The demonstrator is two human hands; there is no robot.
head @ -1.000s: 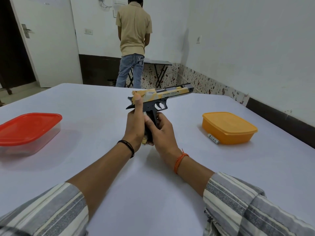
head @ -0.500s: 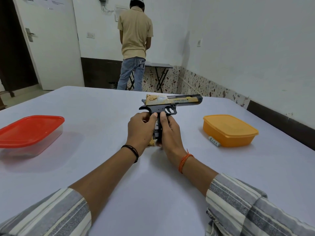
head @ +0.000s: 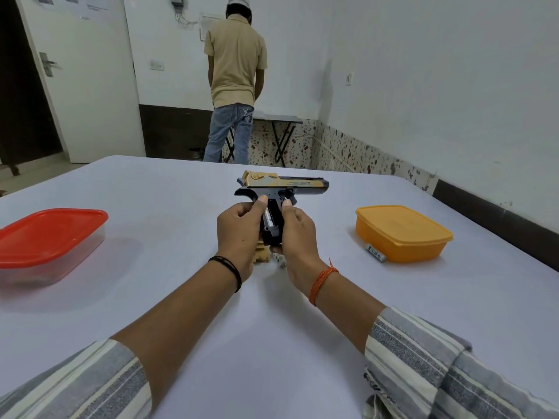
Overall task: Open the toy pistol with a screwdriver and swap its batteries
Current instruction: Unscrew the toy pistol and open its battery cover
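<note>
Both hands, left hand [head: 239,231] and right hand [head: 298,234], grasp the toy pistol [head: 279,195] by its grip above the table [head: 181,313] centre, barrel toward the right edge.

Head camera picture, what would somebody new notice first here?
First, the black and gold toy pistol held up at the table's middle, its grip clasped between the left hand and the right hand. Next, the two lidded boxes: a red container at the left and an orange container at the right, with a loose battery lying against its front. Beyond the table, a person stands facing the wall.
</note>
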